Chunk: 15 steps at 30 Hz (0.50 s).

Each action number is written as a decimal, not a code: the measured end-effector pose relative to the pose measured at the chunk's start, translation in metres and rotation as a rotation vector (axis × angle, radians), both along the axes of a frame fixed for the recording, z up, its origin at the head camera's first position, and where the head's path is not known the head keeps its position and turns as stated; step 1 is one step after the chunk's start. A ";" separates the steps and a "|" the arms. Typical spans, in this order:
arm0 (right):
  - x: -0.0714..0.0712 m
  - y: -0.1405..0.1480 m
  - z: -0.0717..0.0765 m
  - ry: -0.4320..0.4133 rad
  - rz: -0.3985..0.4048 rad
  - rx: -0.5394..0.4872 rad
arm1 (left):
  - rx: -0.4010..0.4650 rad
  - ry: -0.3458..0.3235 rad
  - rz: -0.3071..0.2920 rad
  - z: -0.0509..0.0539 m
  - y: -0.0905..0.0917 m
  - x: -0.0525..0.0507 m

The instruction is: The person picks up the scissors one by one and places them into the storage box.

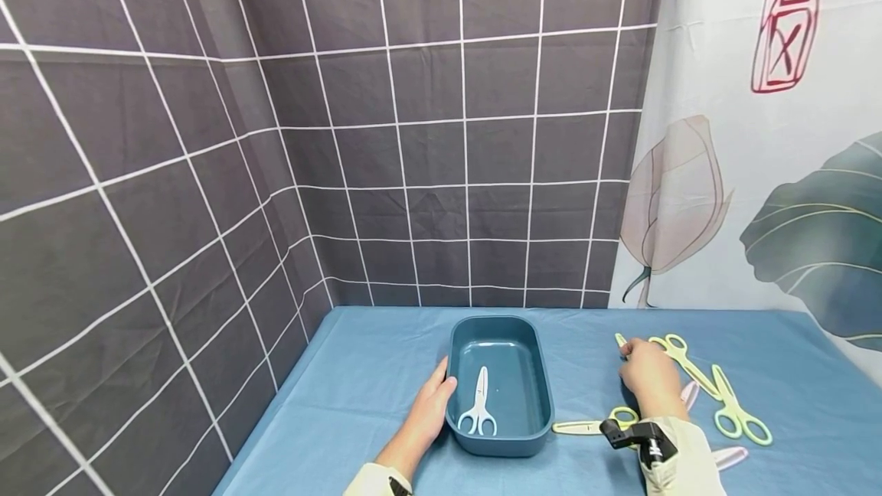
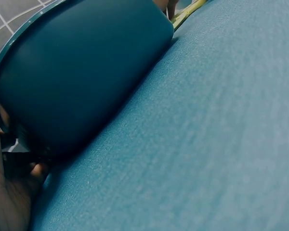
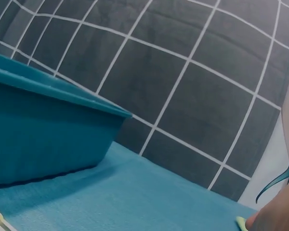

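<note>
A blue-green rectangular container [image 1: 501, 446] holds white scissors [image 1: 480, 402], handles toward the near side. My left hand [image 1: 429, 404] rests against the container's left wall, fingers extended; in the left wrist view the hand [image 2: 12, 192] is beside the wall [image 2: 82, 72]. Right of the container, my right hand [image 1: 651, 375] pinches a yellow-green piece [image 1: 621, 340], apparently scissors, mostly hidden under the fingers. In the right wrist view, a fingertip of this hand [image 3: 279, 211] meets the piece's end [image 3: 241, 223].
Around the right forearm lie yellow-green scissors [image 1: 678, 354], a second pair [image 1: 736, 412], and yellow scissors [image 1: 579, 428] by the container's right side. Pale pink pieces [image 1: 730, 457] show beside the sleeve. Blue cloth [image 1: 344, 373] covers the table; a grey gridded curtain [image 1: 427, 159] hangs behind.
</note>
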State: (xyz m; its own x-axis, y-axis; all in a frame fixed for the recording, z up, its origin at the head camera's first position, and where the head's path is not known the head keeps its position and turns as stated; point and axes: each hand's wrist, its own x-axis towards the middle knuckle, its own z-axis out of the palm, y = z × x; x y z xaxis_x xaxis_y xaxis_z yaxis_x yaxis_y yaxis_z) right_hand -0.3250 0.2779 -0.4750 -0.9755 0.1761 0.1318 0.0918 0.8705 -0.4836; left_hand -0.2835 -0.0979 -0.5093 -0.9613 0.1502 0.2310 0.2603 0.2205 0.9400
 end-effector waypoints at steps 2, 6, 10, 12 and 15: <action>0.000 -0.003 -0.001 0.011 -0.005 -0.012 | -0.001 -0.002 0.000 0.000 0.000 0.000; -0.001 -0.007 -0.001 0.042 -0.008 -0.025 | -0.008 0.002 0.005 0.000 0.000 0.000; 0.000 -0.008 -0.002 0.057 -0.002 -0.016 | -0.015 0.007 0.008 0.000 0.000 0.001; 0.000 -0.008 -0.001 0.053 -0.002 -0.011 | -0.016 0.008 0.007 0.000 0.000 0.001; 0.000 -0.008 0.000 0.019 -0.021 -0.005 | -0.016 0.012 0.004 0.001 0.000 0.001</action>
State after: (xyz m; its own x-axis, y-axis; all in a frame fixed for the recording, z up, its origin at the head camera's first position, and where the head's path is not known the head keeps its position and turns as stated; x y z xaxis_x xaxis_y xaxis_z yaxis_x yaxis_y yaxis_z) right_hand -0.3246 0.2697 -0.4748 -0.9689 0.1971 0.1497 0.1005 0.8661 -0.4897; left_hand -0.2823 -0.0975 -0.5088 -0.9591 0.1503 0.2399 0.2706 0.2368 0.9331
